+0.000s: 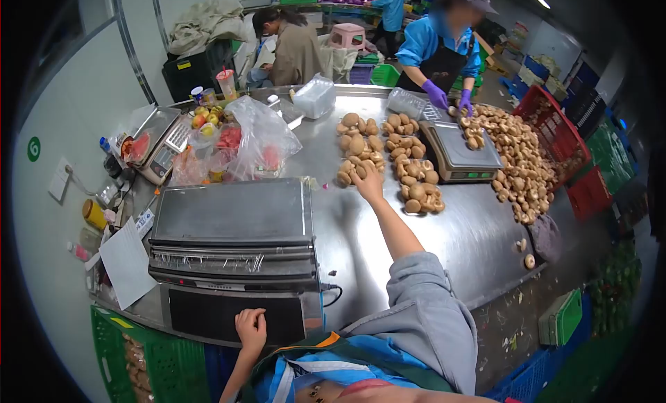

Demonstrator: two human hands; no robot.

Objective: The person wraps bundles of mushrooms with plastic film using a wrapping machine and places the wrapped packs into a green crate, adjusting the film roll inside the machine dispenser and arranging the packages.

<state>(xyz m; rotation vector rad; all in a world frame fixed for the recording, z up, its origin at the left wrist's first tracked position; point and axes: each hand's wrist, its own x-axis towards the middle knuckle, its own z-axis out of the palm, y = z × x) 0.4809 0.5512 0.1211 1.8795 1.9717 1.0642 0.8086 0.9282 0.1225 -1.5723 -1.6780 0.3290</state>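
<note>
Left of the scale [451,145], a cluster of mushrooms [344,173] lies under the right hand [369,181], half-spread on it, grip unclear, while the left hand [251,328], loosely curled and seemingly empty, is farther off.

My left grip [250,327] and right grip [368,180]: two
Mushroom clusters [422,198] on my bench [479,243]: seven
Piled mushrooms [517,153]: more than I can count
Scales [453,153]: two
Wrapping machine [232,212]: one
Purple gloves [436,96]: two
Pink stool [347,35]: one
Other people [433,63]: three
</note>
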